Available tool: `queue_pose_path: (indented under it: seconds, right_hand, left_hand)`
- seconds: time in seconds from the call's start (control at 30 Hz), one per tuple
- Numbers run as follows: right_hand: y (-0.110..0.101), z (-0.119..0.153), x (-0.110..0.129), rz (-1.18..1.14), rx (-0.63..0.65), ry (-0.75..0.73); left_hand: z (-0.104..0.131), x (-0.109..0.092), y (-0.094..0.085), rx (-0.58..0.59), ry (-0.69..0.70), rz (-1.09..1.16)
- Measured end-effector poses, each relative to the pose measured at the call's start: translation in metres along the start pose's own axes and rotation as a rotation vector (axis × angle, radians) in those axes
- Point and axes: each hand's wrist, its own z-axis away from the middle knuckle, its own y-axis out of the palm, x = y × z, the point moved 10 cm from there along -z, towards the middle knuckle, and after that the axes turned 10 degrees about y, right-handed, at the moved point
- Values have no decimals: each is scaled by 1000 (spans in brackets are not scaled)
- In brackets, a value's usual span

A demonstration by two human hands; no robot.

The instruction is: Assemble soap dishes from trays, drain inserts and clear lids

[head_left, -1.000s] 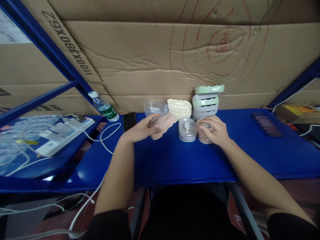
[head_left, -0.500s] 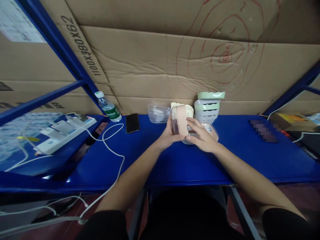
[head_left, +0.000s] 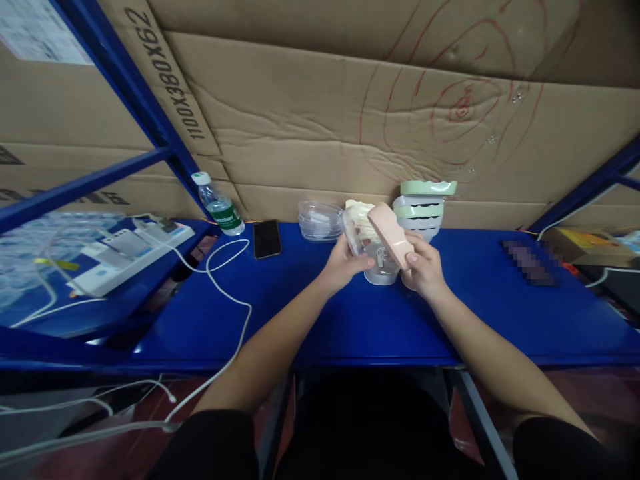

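Observation:
My left hand (head_left: pixel 343 265) is closed around the edge of a clear plastic cover (head_left: pixel 353 235), held tilted above the table. My right hand (head_left: pixel 424 265) grips a pale pink plastic tray (head_left: pixel 389 233) with a wavy edge, tipped at a slant. The cover and the tray are apart, with a gap between them. Below, a clear plastic container (head_left: pixel 381 273) sits on the blue table, partly hidden by the tray. Behind my hands stands a cream stack of wavy-edged trays (head_left: pixel 357 212), and to its left lie several nested clear covers (head_left: pixel 320 223).
A stack of green and white trays (head_left: pixel 420 212) stands at the back right. A water bottle (head_left: pixel 220 208) and a phone (head_left: pixel 267 239) are at the back left. A white cable (head_left: pixel 245 320) loops over the blue table (head_left: pixel 350 327). The cardboard wall (head_left: pixel 280 133) rises behind.
The pink tray and the clear cover, together before, are now separated. My right hand has moved slightly right with the tray, tilting it; my left hand keeps the cover. The view has shifted slightly.

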Motion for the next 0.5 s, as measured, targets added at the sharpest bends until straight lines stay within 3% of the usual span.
queue_pose_path:
  seconds: [0.13,0.27,0.37,0.5]
  right_hand:
    - [-15,-3,-11,-270,-125,122]
    - [-17,-4,-16,-295,-143,210]
    - [-17,-3,-14,-278,-139,195]
    - [-16,-2,-6,-226,-109,144]
  left_hand:
    - [-16,-15,-41,-331,-7,35]
    - [-33,-40,-69,-562,49,20]
    - [-38,-47,-80,-667,39,-62]
    - [-42,-47,-80,-711,56,-95]
